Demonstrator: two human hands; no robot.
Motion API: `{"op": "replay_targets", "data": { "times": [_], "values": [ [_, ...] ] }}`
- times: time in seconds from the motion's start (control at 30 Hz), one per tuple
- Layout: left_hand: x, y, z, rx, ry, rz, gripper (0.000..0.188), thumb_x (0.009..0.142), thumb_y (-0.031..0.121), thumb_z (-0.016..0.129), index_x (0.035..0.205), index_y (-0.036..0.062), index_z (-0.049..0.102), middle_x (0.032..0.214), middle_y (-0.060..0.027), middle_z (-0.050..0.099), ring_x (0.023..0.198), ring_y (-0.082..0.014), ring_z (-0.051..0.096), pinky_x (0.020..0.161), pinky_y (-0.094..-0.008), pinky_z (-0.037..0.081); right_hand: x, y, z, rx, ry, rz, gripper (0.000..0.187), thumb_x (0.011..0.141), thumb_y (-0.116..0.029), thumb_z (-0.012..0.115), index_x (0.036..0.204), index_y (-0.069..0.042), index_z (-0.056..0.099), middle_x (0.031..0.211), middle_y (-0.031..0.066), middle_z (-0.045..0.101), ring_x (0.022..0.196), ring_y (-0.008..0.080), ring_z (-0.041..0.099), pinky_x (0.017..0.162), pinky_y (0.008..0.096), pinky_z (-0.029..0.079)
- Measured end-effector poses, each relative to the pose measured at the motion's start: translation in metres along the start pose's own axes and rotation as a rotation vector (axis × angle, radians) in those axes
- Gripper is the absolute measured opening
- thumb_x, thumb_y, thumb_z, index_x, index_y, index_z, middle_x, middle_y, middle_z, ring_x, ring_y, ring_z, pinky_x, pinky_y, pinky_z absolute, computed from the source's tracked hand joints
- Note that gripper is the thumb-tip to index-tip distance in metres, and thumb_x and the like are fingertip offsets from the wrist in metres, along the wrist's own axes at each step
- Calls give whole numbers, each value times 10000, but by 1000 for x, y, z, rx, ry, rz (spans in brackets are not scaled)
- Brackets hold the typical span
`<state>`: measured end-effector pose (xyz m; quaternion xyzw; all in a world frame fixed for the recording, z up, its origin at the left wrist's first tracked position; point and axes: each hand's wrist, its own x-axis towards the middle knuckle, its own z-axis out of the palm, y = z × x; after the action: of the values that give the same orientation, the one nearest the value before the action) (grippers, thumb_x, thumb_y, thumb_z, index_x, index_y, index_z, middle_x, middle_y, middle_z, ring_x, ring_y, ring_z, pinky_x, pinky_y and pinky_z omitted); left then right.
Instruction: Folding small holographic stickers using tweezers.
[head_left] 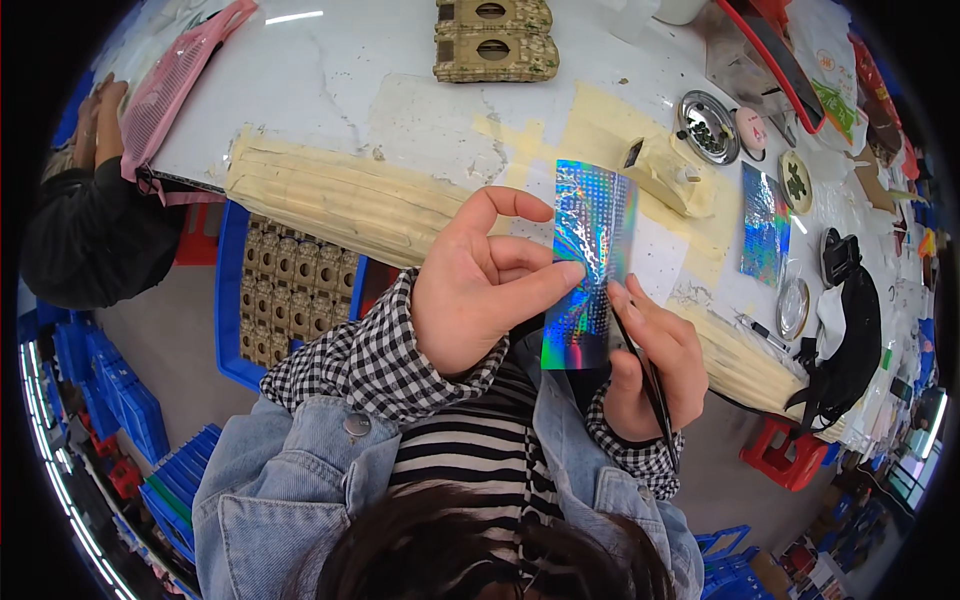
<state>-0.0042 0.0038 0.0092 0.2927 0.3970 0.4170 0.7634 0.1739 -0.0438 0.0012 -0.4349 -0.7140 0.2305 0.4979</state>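
Holographic foil strip (590, 265), long axis upright and tilted slightly right, held above the near edge of the bench (340, 90). Left hand (480, 285) pinches its left edge between thumb and forefinger, remaining fingers loosely curled. Right hand (655, 370), just right of the strip and touching its lower right edge, grips a dark thin tool (640, 365) that points up toward it. Count: two foil strips, the second (765, 225) flat on the bench, far right; two round metal dishes (708, 125).

Rainbow holographic sheet (590, 265), black-and-white checked cuffs (385, 355), blue crates (150, 440)
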Motion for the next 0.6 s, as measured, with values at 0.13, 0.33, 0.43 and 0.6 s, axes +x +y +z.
{"op": "replay_targets", "data": {
  "times": [0.13, 0.33, 0.43, 0.6],
  "values": [
    [1, 5, -2, -28, -58, -11, 450, 834, -34, 613, 1187, -17, 335, 866, -124, 671, 822, -118, 631, 751, -224, 497, -7, 10, -2, -17, 175, -67, 455, 971, -384, 386, 1037, 45, 522, 893, 212, 656, 934, 314, 632, 861, 472, 497],
    [0, 5, 2, -38, -125, 15, 472, 835, -43, 603, 1213, -23, 322, 895, -131, 669, 864, -135, 633, 786, -240, 499, -5, 11, 0, 283, 247, 268, 168, 941, -161, 477, 921, -17, 394, 1157, 286, 522, 1050, 285, 577, 874, 371, 474],
    [0, 6, 4, -6, -157, 4, 488, 826, -48, 610, 1218, -23, 321, 904, -131, 667, 869, -137, 632, 795, -249, 498, -4, 5, 0, 609, 279, 466, 272, 825, 104, 547, 919, -62, 351, 1189, 191, 463, 997, 190, 556, 820, 293, 467],
    [-1, -2, 12, 34, -152, -24, 507, 812, -49, 624, 1219, -20, 323, 925, -126, 658, 865, -132, 630, 794, -247, 492, -7, 11, -2, 685, 344, 444, 348, 786, 159, 564, 910, -86, 351, 1029, 92, 490, 836, 77, 456, 765, 209, 409]
  ]
}}
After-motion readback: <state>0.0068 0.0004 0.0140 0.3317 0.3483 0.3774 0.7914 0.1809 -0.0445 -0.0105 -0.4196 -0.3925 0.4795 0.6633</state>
